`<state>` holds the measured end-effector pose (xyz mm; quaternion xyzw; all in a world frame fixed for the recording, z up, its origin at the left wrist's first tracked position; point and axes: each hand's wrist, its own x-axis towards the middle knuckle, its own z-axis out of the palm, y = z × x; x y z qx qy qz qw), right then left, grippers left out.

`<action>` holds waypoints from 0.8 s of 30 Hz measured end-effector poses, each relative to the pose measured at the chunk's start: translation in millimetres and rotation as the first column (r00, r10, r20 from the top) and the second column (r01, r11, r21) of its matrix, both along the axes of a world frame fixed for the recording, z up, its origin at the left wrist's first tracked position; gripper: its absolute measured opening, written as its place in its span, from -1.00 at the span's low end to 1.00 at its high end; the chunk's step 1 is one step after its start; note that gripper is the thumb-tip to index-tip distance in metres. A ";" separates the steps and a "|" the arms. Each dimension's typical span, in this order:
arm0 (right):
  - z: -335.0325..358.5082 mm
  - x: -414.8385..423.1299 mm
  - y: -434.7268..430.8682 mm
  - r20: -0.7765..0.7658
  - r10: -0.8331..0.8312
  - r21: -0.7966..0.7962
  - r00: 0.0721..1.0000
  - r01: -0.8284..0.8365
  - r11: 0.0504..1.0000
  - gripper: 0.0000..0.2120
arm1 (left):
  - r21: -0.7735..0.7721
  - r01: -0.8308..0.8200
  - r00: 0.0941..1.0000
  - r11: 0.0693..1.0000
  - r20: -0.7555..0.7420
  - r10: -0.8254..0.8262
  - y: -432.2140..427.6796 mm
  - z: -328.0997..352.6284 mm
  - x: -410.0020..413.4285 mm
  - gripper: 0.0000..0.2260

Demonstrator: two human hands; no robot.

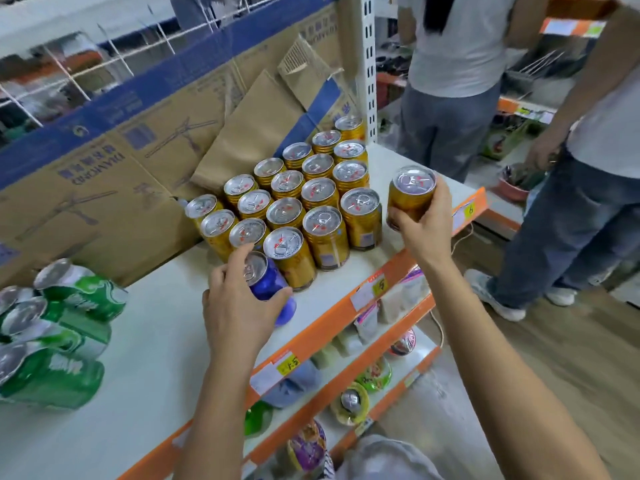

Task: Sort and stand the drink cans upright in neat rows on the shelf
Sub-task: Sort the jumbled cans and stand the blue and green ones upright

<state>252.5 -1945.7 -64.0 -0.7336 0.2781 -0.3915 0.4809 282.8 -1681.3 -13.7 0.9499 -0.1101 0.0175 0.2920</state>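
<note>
Several gold cans (322,199) stand upright in diagonal rows on the white shelf (145,344). My right hand (424,223) grips one more gold can (410,194), upright, just right of the rows near the shelf's front edge. My left hand (239,306) grips a blue can (268,287) that leans at the front left corner of the gold block, touching the nearest gold can. Green cans (65,320) lie in a wrapped pack on their sides at the far left of the shelf.
Flattened cardboard boxes (138,143) lean against the back of the shelf. Its orange front edge (332,323) carries price tags, with packed lower shelves below. Two people (457,74) stand in the aisle at right, beside a white upright post (369,64).
</note>
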 end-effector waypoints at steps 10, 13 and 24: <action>-0.5 11.3 -13.1 -0.288 0.284 0.134 0.915 -0.255 0.958 -0.14 | -0.025 0.001 1.000 1.000 -0.016 -0.001 -6.3 1.8 -8.8 -0.29; 6.7 0.1 20.0 -0.185 0.058 -0.065 0.981 -0.071 0.995 -0.29 | -0.053 0.002 1.000 0.999 -0.016 -0.003 -3.9 0.1 -10.8 -0.26; -5.7 -33.3 194.7 -0.027 0.530 -0.333 0.848 -0.508 0.795 -0.46 | -0.283 -0.099 0.993 0.954 -0.095 0.075 32.2 0.8 -9.1 -0.33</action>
